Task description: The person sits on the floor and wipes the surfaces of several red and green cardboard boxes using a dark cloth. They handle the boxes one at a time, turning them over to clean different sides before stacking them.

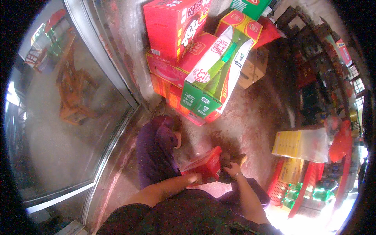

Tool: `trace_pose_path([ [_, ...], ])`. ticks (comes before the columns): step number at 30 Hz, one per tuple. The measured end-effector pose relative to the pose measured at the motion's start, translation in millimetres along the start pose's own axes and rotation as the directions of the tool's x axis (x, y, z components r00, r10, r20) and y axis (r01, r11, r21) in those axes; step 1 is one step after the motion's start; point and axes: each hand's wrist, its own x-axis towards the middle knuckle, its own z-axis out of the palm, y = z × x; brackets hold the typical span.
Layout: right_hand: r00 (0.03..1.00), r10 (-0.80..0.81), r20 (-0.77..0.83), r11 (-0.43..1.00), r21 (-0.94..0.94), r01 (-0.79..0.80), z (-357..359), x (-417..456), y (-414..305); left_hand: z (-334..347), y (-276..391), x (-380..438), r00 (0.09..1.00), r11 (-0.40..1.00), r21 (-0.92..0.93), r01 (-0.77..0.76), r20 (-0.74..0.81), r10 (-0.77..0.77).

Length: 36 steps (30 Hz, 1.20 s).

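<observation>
Low between my legs is a red carton [205,164], tilted, with printing on its right end. My left hand [194,178] grips its near side, with the fingers blurred and partly hidden. At the carton's right end, my right hand [233,169] reaches in with its fingers beside a dark patch; whether they touch the carton I cannot tell. A band circles my right wrist. Beyond the carton stands a stack of drink cartons: a green-and-white box with a green handle [217,70] leans on red boxes [167,66], under a large red milk carton [164,29].
A glass door [67,141] in a metal frame stands at my left. A brown cardboard box [254,69] is behind the stack. On the right are dark shelves [305,73], a yellow-and-clear bag [299,144], a red plastic basket [277,191] and green bottles [321,194].
</observation>
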Motion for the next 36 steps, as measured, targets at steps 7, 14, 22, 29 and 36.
trace_pose_path([
  [7, 0.920, 0.088, 0.382, -0.183, 0.914, -0.362, 76, 2, 28, -7, -6, -4, 0.999, 0.999, 0.006, 0.038, -0.010, -0.038],
  [14, 0.906, -0.132, 0.402, -0.471, 0.779, -0.414, 137, -25, -11, -1, -4, -11, 0.999, 0.997, 0.062, 0.039, 0.008, -0.040],
  [22, 0.905, -0.030, 0.424, -0.369, 0.837, -0.404, 151, 2, 6, -3, -28, -44, 0.992, 0.983, 0.145, 0.111, 0.045, -0.118],
  [29, 0.841, 0.499, 0.209, -0.045, 0.976, -0.215, 76, 22, 25, -2, -28, -86, 0.960, 0.955, 0.201, 0.219, 0.129, -0.248],
  [36, 0.988, -0.037, -0.147, 0.847, 0.520, 0.109, 17, 30, 17, -13, -32, -98, 0.956, 0.943, 0.227, 0.243, 0.109, -0.272],
])
